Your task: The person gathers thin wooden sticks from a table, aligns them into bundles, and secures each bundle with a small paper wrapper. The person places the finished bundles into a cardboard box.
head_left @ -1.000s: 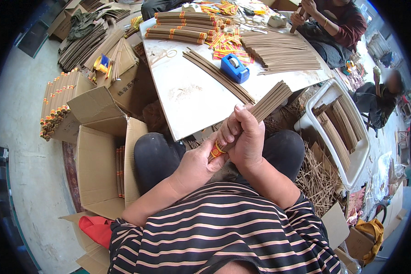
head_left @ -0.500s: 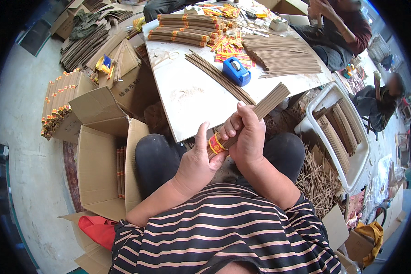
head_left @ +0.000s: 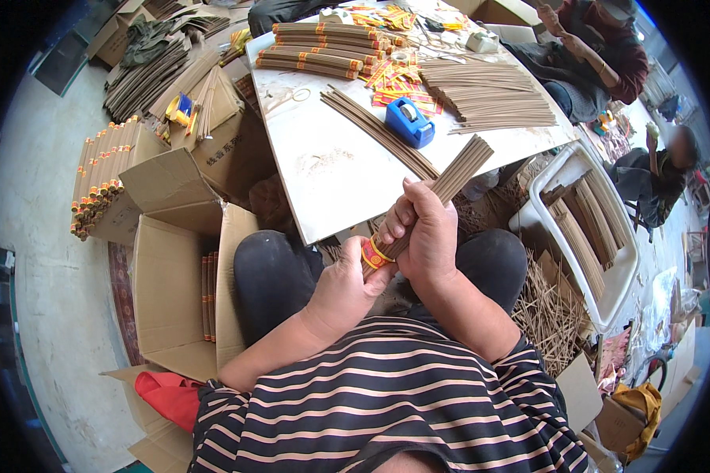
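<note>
Both hands point(head_left: 394, 252) clasp the incense bundle point(head_left: 450, 177); sticks jut beyond the grip.

Brown stick bundle point(head_left: 450, 177), red-yellow band point(head_left: 373, 254); blue tape dispenser point(head_left: 409, 122); white table point(head_left: 331, 173); striped shirt point(head_left: 386, 410).

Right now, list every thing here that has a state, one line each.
Stick bundle: gripped in both hands, tilted, banded at its lower end.
Left hand: closed on the banded end.
Right hand: wrapped around the bundle.
Cardboard box: flaps open, sticks inside.
Tape dispenser: lying on the table.
White crate: part filled.
</note>
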The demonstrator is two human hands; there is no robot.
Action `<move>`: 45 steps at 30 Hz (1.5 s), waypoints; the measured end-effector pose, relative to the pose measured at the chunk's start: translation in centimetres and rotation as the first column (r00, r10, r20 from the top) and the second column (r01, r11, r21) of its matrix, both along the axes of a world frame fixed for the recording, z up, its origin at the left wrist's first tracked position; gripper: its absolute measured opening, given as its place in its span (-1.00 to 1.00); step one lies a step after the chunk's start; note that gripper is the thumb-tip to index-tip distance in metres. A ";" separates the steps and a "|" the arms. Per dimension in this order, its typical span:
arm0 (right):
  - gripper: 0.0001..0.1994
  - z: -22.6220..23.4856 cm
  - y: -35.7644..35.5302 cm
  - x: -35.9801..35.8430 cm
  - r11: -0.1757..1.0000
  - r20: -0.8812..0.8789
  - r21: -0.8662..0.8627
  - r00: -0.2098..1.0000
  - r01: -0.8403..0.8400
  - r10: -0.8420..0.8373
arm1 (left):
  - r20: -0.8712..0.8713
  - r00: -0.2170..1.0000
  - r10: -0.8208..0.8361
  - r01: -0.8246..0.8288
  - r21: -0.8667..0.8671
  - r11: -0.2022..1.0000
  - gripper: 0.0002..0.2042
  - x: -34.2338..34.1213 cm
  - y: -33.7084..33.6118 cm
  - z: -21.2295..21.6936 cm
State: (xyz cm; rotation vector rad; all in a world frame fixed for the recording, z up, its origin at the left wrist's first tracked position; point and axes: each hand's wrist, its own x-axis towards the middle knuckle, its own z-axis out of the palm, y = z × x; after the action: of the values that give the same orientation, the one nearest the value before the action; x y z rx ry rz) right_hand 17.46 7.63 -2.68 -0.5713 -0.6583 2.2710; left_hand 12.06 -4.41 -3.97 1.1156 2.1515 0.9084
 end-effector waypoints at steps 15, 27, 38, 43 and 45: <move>-0.55 -0.8 1.2 0.0 0.927 0.153 0.292 0.968 -0.236 0.199 | 0.568 0.823 0.019 -0.068 0.066 0.996 -0.70 -1.4 0.4 -0.8; -0.66 0.3 1.2 2.1 0.585 0.621 0.399 0.677 -0.706 0.394 | 0.711 0.702 0.043 -0.112 0.051 0.992 -0.68 -1.8 0.0 -0.1; -0.90 -0.6 2.4 3.5 0.537 0.587 0.380 0.645 -0.753 0.489 | 0.818 0.574 -0.014 -0.124 0.104 0.987 -0.54 -2.1 -0.3 -0.5; -0.90 -2.0 2.5 3.8 0.445 0.568 0.583 0.733 -0.679 0.374 | 0.843 0.537 -0.022 -0.134 0.112 0.985 -0.55 -2.2 -0.4 -0.5; -0.92 -1.6 2.5 3.8 0.474 0.607 0.496 0.681 -0.728 0.410 | 0.854 0.519 -0.030 -0.142 0.121 0.982 -0.55 -2.2 -0.4 -0.5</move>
State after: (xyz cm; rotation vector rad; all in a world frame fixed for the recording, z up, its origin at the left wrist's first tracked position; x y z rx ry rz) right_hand 21.28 10.14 -4.24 -0.4517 -2.1493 2.1846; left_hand 9.84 -4.79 -4.43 0.4497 1.2703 1.3430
